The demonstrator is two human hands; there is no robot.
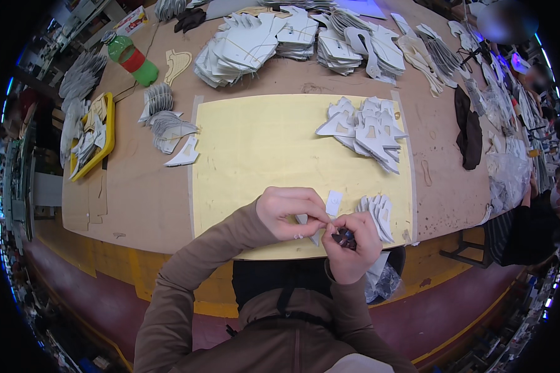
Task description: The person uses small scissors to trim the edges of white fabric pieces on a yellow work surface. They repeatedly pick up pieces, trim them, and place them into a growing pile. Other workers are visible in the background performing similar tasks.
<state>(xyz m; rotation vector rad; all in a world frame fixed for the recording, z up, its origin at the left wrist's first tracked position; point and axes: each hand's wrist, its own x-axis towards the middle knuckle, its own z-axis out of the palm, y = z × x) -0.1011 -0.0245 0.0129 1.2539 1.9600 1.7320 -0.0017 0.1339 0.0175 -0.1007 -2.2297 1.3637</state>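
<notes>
My left hand pinches a small white cut piece over the near edge of a pale yellow cutting mat. My right hand is closed around a small dark tool, held against the same piece. The two hands touch each other. Just to the right lies a small fanned stack of white pieces. A larger loose heap of white shaped pieces sits on the mat's far right.
Big stacks of white cut pieces line the far edge of the brown table. A green bottle and a yellow tray stand at left. Dark fabric pieces lie at right, beside another person.
</notes>
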